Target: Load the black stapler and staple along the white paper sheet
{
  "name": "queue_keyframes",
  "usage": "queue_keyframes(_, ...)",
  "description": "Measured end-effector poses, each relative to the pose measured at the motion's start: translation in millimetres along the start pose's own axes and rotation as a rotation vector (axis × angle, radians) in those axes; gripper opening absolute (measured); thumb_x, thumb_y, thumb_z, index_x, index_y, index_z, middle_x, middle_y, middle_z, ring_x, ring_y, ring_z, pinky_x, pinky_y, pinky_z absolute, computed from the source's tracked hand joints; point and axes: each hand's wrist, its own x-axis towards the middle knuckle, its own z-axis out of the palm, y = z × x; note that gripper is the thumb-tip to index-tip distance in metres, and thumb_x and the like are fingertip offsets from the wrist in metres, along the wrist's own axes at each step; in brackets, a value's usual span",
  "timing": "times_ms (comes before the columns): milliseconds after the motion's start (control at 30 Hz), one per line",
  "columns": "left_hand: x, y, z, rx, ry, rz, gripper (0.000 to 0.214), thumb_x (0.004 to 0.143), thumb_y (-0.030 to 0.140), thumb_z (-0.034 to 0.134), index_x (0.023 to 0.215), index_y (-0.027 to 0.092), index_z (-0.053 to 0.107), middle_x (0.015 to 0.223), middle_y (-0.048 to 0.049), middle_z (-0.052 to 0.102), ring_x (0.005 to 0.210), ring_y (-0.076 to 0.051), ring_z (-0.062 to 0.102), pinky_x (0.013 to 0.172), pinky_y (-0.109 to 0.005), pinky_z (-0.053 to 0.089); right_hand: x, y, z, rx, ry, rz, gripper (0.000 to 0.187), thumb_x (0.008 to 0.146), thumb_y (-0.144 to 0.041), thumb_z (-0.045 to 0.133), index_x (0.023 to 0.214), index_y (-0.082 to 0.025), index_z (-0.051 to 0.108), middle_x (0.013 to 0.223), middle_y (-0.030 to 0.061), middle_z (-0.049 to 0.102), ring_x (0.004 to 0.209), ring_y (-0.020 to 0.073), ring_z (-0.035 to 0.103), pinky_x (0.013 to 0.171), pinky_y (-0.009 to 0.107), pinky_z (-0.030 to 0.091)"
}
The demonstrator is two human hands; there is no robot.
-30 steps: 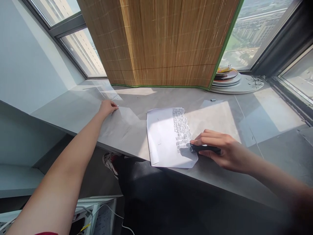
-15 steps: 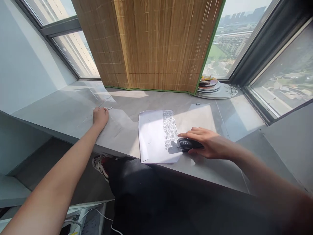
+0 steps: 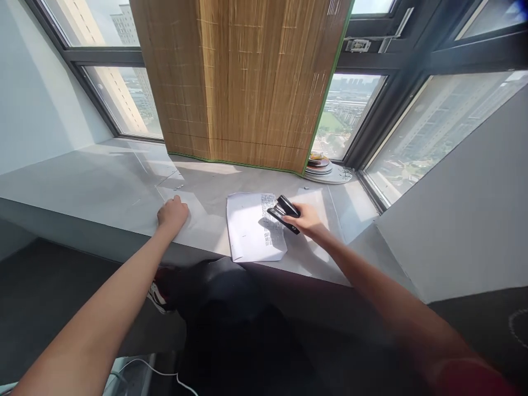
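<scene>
A black stapler (image 3: 284, 213) is gripped in my right hand (image 3: 307, 220), with its jaws apart and its front end over the right part of the paper. The white paper (image 3: 247, 228) lies flat on the light stone ledge; rows of small dark marks run down its right side, too fine to tell as print or staples. The stapler casts a shadow on the sheet. To the left, my left hand (image 3: 172, 215) rests on the ledge as a closed fist, apart from the paper. Whatever its fingers may hold is hidden. Small bits (image 3: 178, 188) lie just beyond that hand.
A bamboo blind (image 3: 243, 82) hangs over the back of the ledge (image 3: 103, 187). Stacked plates (image 3: 325, 170) stand at the back right corner by the window. Another small piece (image 3: 306, 188) lies in front of them. A white cable (image 3: 165, 374) hangs below at left.
My right hand has lifted and turned the stapler, moving it from the paper's right edge to above the sheet. The view has shifted. My left hand remains a fist on the ledge.
</scene>
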Motion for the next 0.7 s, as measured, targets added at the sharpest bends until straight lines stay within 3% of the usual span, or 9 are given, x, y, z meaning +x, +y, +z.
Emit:
queue_keyframes(133,-1.0,1.2,-5.5,0.023,0.006,0.007,0.050,0.104,0.028,0.035,0.137,0.008,0.068,0.131,-0.0325,0.074,0.121,-0.043,0.073,0.093,-0.047,0.057,8.8,-49.4,68.5,-0.266,0.035,-0.010,0.014,0.097,-0.030,0.071,0.102,-0.017,0.073,0.106,0.0116,0.080,0.099,0.0283,0.074,0.082,0.030,0.051)
queue_keyframes(200,-3.8,2.2,-9.9,0.023,0.002,0.013,0.049,0.103,0.027,0.036,0.135,0.008,0.069,0.131,-0.0322,0.074,0.119,-0.042,0.075,0.090,-0.045,0.057,10.2,-62.7,87.4,-0.376,0.055,-0.022,0.012,0.100,-0.028,0.068,0.104,-0.017,0.071,0.113,0.0151,0.079,0.106,0.0303,0.074,0.085,0.031,0.050)
queue_keyframes(267,-6.8,2.7,-13.6,0.021,-0.008,0.018,0.048,0.103,0.027,0.036,0.134,0.008,0.069,0.131,-0.0319,0.074,0.118,-0.041,0.075,0.088,-0.045,0.057,7.5,-63.9,91.5,-0.436,0.064,-0.027,0.013,0.101,-0.026,0.065,0.110,-0.016,0.068,0.119,0.0165,0.077,0.110,0.0308,0.073,0.086,0.032,0.050)
queue_keyframes(367,-7.9,1.8,-14.4,0.023,-0.023,0.036,0.049,0.105,0.027,0.034,0.134,0.008,0.068,0.132,-0.0316,0.074,0.120,-0.042,0.075,0.088,-0.045,0.057,-5.3,-46.3,75.8,-0.499,0.076,0.041,0.015,0.102,-0.026,0.064,0.114,-0.017,0.066,0.123,0.0164,0.075,0.112,0.0301,0.072,0.087,0.032,0.049)
queue_keyframes(533,-1.0,-1.5,-6.0,0.021,-0.016,0.032,0.050,0.106,0.026,0.031,0.136,0.007,0.066,0.131,-0.0320,0.073,0.122,-0.044,0.074,0.091,-0.047,0.057,-36.0,-3.8,32.5,-0.578,0.257,0.244,0.017,0.106,-0.032,0.064,0.117,-0.019,0.064,0.128,0.0153,0.074,0.120,0.0297,0.070,0.092,0.032,0.049)
queue_keyframes(633,1.3,-2.3,-2.7,0.000,-0.013,0.026,0.047,0.105,0.026,0.034,0.134,0.009,0.066,0.129,-0.0313,0.074,0.122,-0.044,0.074,0.092,-0.046,0.056,-38.8,10.7,4.0,-0.492,0.200,0.235,0.031,0.108,-0.052,0.063,0.107,-0.021,0.061,0.117,0.0123,0.075,0.111,0.0298,0.071,0.090,0.033,0.051)
queue_keyframes(700,1.7,-2.6,-1.7,-0.021,-0.010,0.030,0.045,0.105,0.026,0.036,0.133,0.009,0.067,0.130,-0.0316,0.073,0.124,-0.045,0.073,0.093,-0.047,0.056,-27.7,15.3,-17.3,-0.384,0.147,0.220,0.045,0.113,-0.064,0.045,0.101,-0.023,0.060,0.104,0.0094,0.074,0.099,0.0284,0.071,0.087,0.035,0.054)
